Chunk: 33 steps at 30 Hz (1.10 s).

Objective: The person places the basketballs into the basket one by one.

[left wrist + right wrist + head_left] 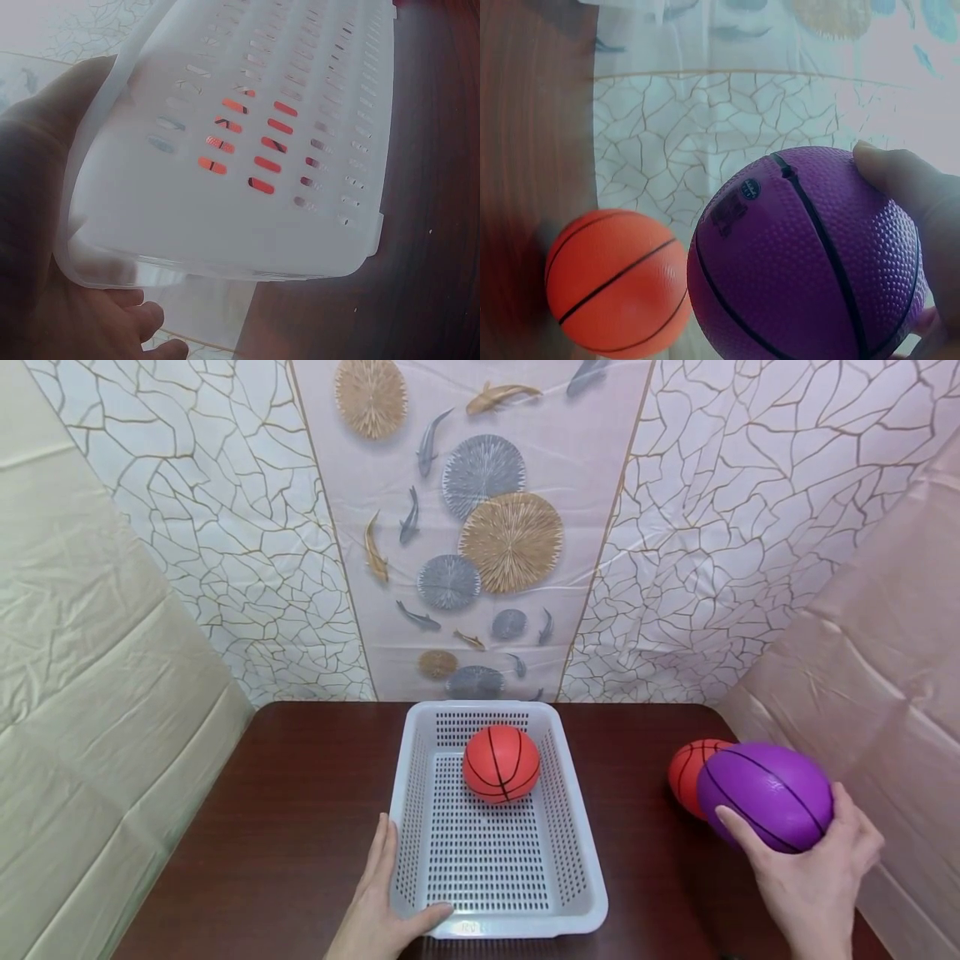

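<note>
My right hand (817, 868) grips a purple toy basketball (768, 797) at the right of the table, thumb on its near left side. Partly behind that ball, in the head view, is a red-orange toy basketball (619, 283) with black lines. My left hand (382, 902) rests at the near left corner of a white perforated plastic basket (592, 893). Its fingers lie straight along the outer left wall and its thumb reaches over the near rim. Inside the basket, toward the far end, sits another red toy basketball (501, 764); in the left wrist view it shows through the slots.
The dark brown table (300, 827) carries the basket near its middle. A patterned cloth wall (247, 568) stands along the far edge. Pale cloth hangs (885, 693) close on the right side, near the purple ball, and also on the left.
</note>
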Available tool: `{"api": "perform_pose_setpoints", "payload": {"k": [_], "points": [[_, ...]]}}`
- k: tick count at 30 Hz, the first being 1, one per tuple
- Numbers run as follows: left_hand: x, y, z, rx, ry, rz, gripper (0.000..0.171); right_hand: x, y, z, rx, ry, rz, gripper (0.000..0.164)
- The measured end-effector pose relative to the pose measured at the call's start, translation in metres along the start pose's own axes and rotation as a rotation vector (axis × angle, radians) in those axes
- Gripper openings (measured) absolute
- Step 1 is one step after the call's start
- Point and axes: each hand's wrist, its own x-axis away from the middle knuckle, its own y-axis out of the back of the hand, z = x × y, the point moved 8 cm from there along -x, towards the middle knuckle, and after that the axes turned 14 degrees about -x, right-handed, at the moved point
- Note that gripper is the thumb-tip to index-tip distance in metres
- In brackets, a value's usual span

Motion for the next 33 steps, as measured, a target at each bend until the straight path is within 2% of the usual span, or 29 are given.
{"api": "perform_pose_setpoints", "payload": {"k": [9, 19, 26, 33], "points": [[0.000, 0.001, -0.001, 0.000, -0.003, -0.004, 0.125, 0.008, -0.009, 0.017, -0.011, 0.052, 0.018, 0.116], [0.000, 0.000, 0.000, -0.002, 0.010, 0.006, 0.125, 0.017, -0.022, 0.038, -0.073, 0.177, 0.043, 0.118], [0.000, -0.001, 0.000, -0.009, 0.017, 0.011, 0.125, 0.025, -0.030, 0.047, -0.074, 0.162, 0.081, 0.119], [0.000, 0.000, -0.001, -0.009, 0.013, 0.006, 0.125, 0.036, -0.040, 0.059, -0.078, 0.238, 0.113, 0.121]]}}
